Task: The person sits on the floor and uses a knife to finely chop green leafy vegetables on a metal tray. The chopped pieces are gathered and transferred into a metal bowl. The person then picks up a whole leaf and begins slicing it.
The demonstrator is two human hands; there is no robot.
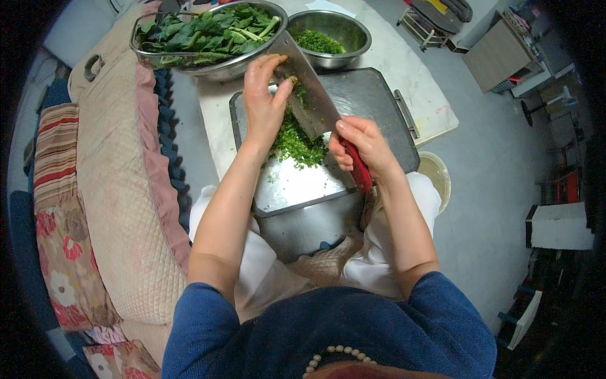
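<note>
A cleaver point(315, 94) with a red handle is held in my right hand point(362, 142), its broad blade tilted up above the cutting board point(374, 102). Bits of chopped greens cling to the blade. My left hand point(267, 92) is at the blade's far part, thumb and fingertips touching or close to its face; whether it grips the blade is not plain. Below the blade, a heap of finely chopped greens point(300, 144) lies on the board. Behind the board stands a steel bowl point(357, 40) holding chopped greens point(319, 42).
Leafy greens point(203, 38) fill a large steel bowl and a clear basket point(165, 59) at the back left of the marble table point(426, 94). A quilted sofa point(113, 189) lies to the left. A pail point(435, 175) stands right of my leg.
</note>
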